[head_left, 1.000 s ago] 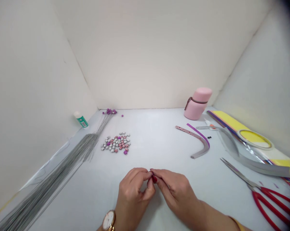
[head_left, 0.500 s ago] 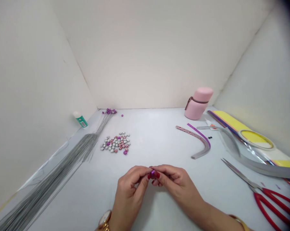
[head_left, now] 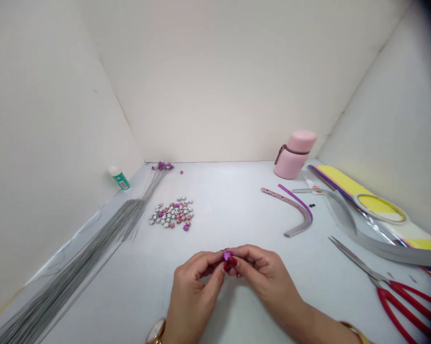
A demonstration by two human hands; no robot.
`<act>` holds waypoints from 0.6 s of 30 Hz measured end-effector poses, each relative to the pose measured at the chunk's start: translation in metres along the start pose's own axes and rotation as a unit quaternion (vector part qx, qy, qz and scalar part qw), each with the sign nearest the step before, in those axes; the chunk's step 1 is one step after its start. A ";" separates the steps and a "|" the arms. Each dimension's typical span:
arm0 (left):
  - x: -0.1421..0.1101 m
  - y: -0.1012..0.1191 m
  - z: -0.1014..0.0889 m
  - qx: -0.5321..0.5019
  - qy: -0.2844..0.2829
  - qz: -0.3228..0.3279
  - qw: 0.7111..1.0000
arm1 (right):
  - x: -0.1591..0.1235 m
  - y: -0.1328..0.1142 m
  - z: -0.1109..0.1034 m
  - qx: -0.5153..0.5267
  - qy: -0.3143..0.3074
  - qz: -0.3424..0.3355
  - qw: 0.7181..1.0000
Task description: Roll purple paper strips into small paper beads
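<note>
Bright even light, faint shadows, dark top-rt blur

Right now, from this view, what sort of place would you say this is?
Probably a craft table: a small purple star pinched between the left hand and right hand, a heap of shiny stars, a bundle of thin wires, and red-handled scissors.

Along the left edge of the worktop lie wires, with a glue bottle behind them near the back left corner. Paper stars sit left of centre. Paper strips lie right of centre, in front of a flask at the back. A paper stack along the right edge carries a tape roll, and scissors lie in the front right corner.
</note>
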State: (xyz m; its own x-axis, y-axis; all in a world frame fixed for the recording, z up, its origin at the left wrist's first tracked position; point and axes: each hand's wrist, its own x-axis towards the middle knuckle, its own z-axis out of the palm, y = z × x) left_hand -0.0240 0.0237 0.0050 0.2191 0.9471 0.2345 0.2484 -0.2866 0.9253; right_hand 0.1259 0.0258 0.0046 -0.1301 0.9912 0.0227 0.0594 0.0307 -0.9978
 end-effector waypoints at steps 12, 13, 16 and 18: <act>0.001 -0.005 -0.002 0.102 0.040 0.103 0.989 | -0.001 -0.001 0.002 -0.025 -0.006 -0.008 1.000; 0.001 -0.004 -0.002 0.099 0.044 0.099 0.989 | -0.001 -0.001 0.002 -0.021 -0.005 -0.003 1.000; 0.000 -0.003 -0.001 0.087 0.050 0.077 0.992 | -0.001 -0.002 0.002 -0.004 -0.005 0.002 1.000; 0.000 -0.003 -0.001 0.076 0.050 0.063 0.994 | -0.001 -0.002 0.002 0.001 -0.006 0.000 1.000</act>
State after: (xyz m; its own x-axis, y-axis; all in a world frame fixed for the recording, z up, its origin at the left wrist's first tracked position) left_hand -0.0254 0.0249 0.0024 0.1648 0.9098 0.3810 0.3661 -0.4151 0.8328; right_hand 0.1239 0.0240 0.0061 -0.1413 0.9897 0.0222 0.0583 0.0307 -0.9978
